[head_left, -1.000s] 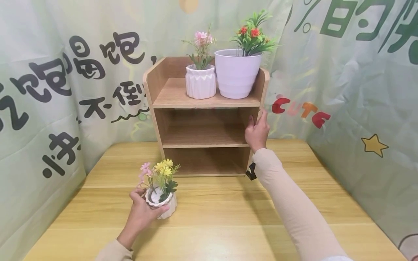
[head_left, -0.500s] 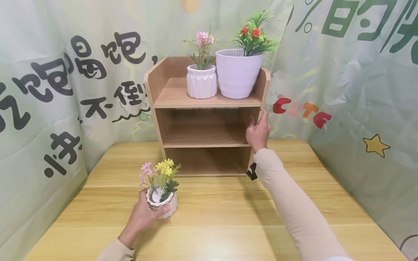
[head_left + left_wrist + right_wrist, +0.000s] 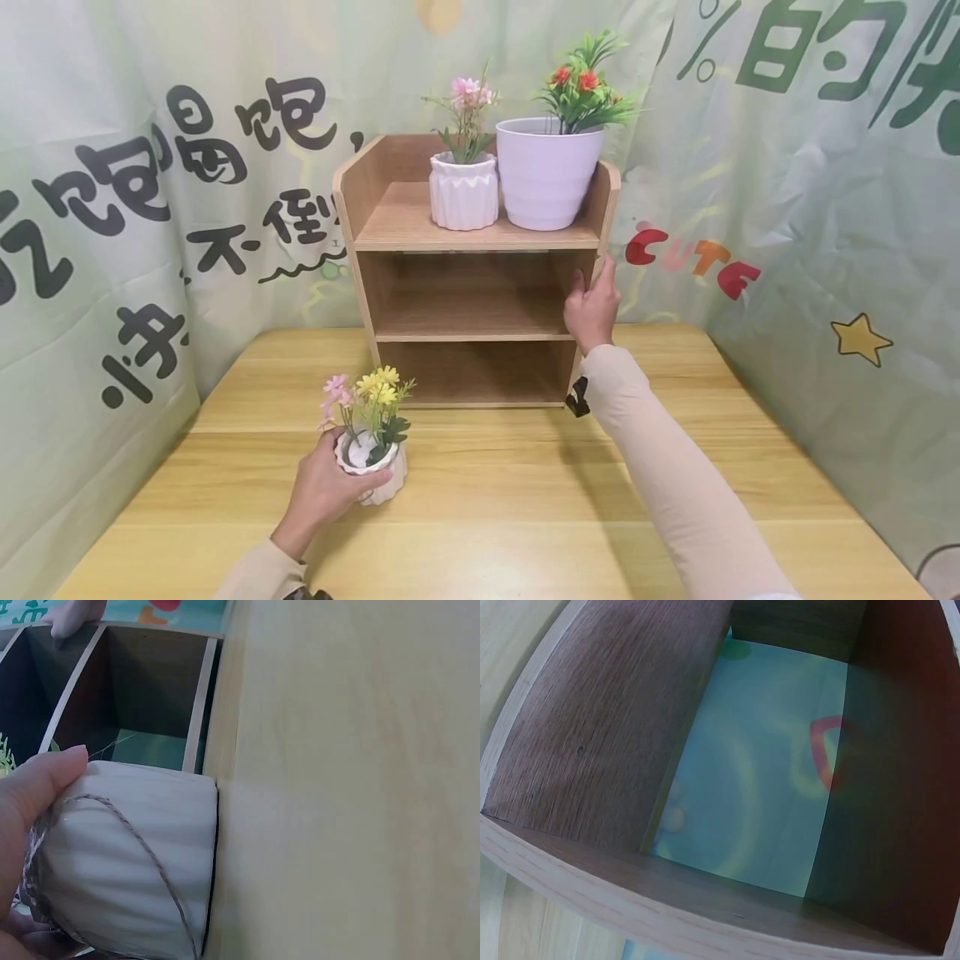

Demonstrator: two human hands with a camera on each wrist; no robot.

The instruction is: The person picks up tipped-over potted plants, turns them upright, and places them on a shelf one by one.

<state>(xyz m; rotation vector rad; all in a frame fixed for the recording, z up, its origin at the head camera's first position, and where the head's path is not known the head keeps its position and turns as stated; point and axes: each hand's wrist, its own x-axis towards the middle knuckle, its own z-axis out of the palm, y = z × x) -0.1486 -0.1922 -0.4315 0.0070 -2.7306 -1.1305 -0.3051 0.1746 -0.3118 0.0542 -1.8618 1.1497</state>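
Observation:
My left hand [image 3: 324, 483] grips a small white ribbed pot [image 3: 392, 479] by its rim, thumb on the near side. Pink and yellow artificial flowers [image 3: 377, 387] rise from the pot, which stands on the table. In the left wrist view, brown twine [image 3: 154, 859] loops around the white pot [image 3: 135, 840]. My right hand [image 3: 592, 307] holds the right side panel of a three-tier wooden shelf [image 3: 476, 242], thumb on the inner side. The right wrist view looks into a shelf compartment [image 3: 592, 735] with an open back; the hand itself is out of that view.
On the top tier stand a white ribbed pot [image 3: 463, 196] with pink flowers and a larger white pot [image 3: 546, 179] with red flowers, side by side. The wooden table [image 3: 495, 500] extends around the shelf. Printed curtains [image 3: 247, 250] hang close behind and beside it.
The left hand's raised, bent fingers have come down around the far side of the pot. The pot and the right hand have stayed in place.

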